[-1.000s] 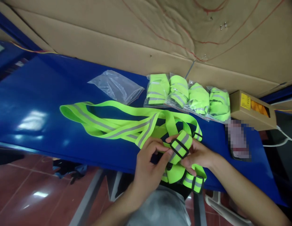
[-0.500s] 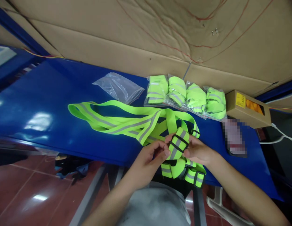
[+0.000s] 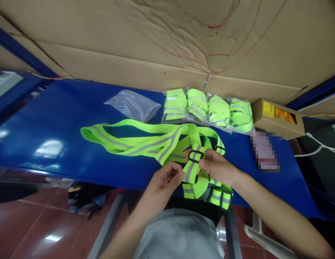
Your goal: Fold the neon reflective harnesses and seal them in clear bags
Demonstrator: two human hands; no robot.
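The black buckle (image 3: 196, 153) has just turned more level, so the green strap (image 3: 191, 172) seems straighter by the front of the bench (image 3: 124, 172), left hand (image 3: 166, 180) pinching it below, right hand (image 3: 220, 166) pinching beside the buckle.

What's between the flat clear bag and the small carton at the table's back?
Four clear-bagged bundles of neon strap sit side by side there, in the head view.
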